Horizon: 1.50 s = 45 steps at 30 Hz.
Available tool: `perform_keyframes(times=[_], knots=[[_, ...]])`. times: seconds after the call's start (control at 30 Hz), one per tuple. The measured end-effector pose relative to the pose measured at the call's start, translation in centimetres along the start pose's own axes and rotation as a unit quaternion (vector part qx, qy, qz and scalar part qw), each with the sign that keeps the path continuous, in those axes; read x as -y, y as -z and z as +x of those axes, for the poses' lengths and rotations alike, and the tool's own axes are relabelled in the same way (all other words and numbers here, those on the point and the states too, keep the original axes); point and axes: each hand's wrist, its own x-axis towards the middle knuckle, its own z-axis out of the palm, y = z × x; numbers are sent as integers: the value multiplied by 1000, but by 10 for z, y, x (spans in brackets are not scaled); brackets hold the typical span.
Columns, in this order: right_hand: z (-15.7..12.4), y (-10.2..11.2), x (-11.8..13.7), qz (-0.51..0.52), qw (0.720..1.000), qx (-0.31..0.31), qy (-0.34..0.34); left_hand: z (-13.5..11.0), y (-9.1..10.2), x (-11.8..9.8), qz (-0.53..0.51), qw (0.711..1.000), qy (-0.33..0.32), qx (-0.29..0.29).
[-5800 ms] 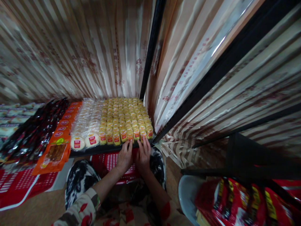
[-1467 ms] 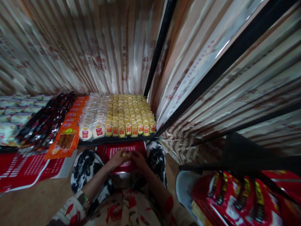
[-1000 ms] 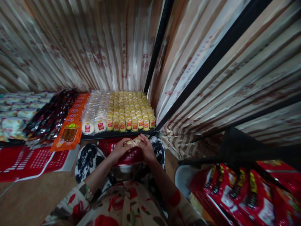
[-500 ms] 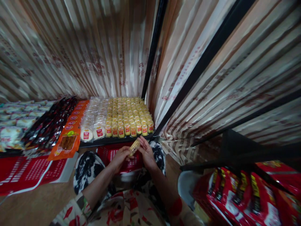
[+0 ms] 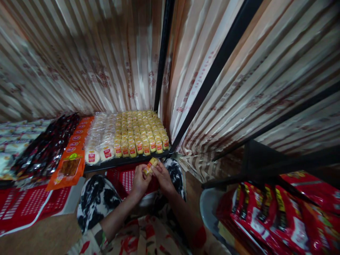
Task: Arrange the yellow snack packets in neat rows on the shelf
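Observation:
Between my two hands is a small yellow wrapped snack cake with a red-and-white label facing up. My left hand grips its left end, fingers closed round it. The fingertips of my right hand pinch the other end. Just beyond stand tight rows of matching yellow wrapped cakes on a black shelf. Left of them are rows of white round wrapped cakes. Below my hands, between my knees, is a red plastic basket, partly hidden by my arms.
Further left lie an orange snack packet, dark shiny packets and white packets. A red basket is at the lower left. Red bags fill the lower right. Black posts stand before pleated curtains.
The cake has been turned so its red-and-white label now shows. My right fingers have closed in on its end. The view has shifted slightly to the right.

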Motion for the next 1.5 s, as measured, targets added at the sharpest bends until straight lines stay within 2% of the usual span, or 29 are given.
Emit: perform_keyframes(times=[0.1, 0.23, 0.4, 0.53, 0.6, 0.7, 0.77, 0.8, 0.9, 0.97, 1.07, 1.17, 1.3, 1.4, 1.5], knots=[[2, 0, 2, 20, 1000, 2, -6, -1, 2, 0, -12, 1000, -14, 11], [3, -1, 2, 59, 998, -6, -7, 3, 2, 8, -59, 998, -11, -13], [2, -3, -3, 87, 995, -35, -18, 5, 1, 14, -153, 981, 108, -57], [2, -4, -17, 100, 995, -23, -15, 2, 1, 12, -265, 943, 201, -20], [5, -2, -25, 80, 996, -23, -10, 3, 2, 13, -282, 938, 200, -19], [12, 5, -35, -31, 997, -65, 19, 7, 9, 18, -212, 964, 145, -63], [16, 13, -38, -168, 977, -99, 89, 9, 17, 20, -133, 984, 96, -70], [17, 16, -37, -244, 955, -98, 138, 10, 21, 20, -93, 991, 76, -61], [17, 22, -34, -430, 863, -19, 266, 11, 32, 16, -5, 998, 57, -18], [15, 21, -32, -500, 811, 39, 302, 11, 36, 12, 21, 998, 61, -12], [11, 17, -33, -554, 764, 61, 324, 13, 36, 5, 35, 998, 56, -9], [9, 14, -34, -574, 746, 46, 334, 16, 32, 0, 40, 999, 31, 3], [11, 16, -31, -562, 760, 10, 325, 23, 23, -2, 27, 1000, 2, 3], [18, 21, -28, -542, 771, -50, 332, 31, 12, -2, -7, 1000, -21, 5], [26, 26, -26, -532, 765, -108, 346, 39, 2, -4, -46, 998, -41, -13]])
